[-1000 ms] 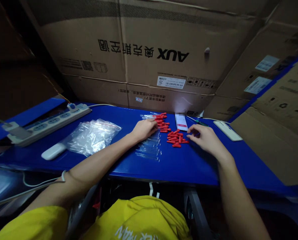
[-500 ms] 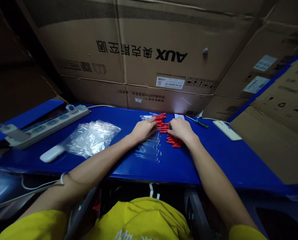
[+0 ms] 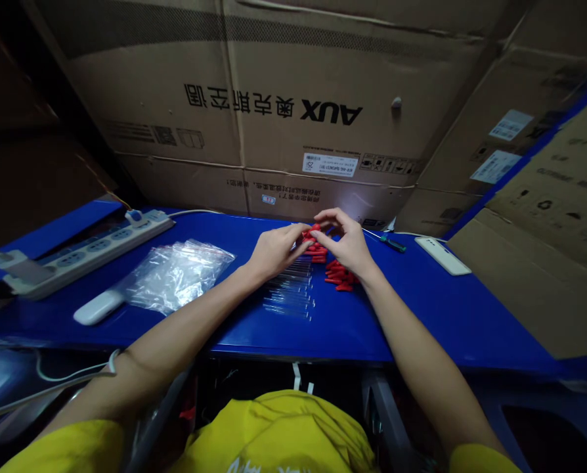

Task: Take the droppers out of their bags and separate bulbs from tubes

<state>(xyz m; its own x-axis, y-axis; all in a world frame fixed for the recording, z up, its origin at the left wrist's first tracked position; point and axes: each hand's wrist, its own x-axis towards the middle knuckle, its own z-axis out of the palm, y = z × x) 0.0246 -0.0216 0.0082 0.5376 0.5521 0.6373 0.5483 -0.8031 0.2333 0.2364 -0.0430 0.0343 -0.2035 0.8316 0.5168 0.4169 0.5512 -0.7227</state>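
My left hand (image 3: 275, 249) is closed, thumb and fingers pinching what looks like a glass dropper; the glass is mostly hidden by the fingers. Facing it, my right hand (image 3: 345, 243) curves its thumb and fingers around the red rubber bulb (image 3: 315, 228) at the dropper's end. Just below the fingertips, several more red bulbs (image 3: 317, 257) lie in a row. A loose pile of red bulbs (image 3: 340, 276) sits under my right wrist. Clear thin glass tubes (image 3: 289, 292) lie side by side on the blue table (image 3: 254, 332), below my left hand.
Clear plastic bags (image 3: 180, 272) and a white rounded device (image 3: 98, 307) lie to the left, near a power strip (image 3: 96, 246). Rightward are a green-handled screwdriver (image 3: 392, 244) and a white phone (image 3: 442, 255). A cardboard wall (image 3: 274, 144) stands behind the table.
My hands have risen from the row of red bulbs and come together fingertip to fingertip. A red bulb now shows between them. The view has shifted slightly.
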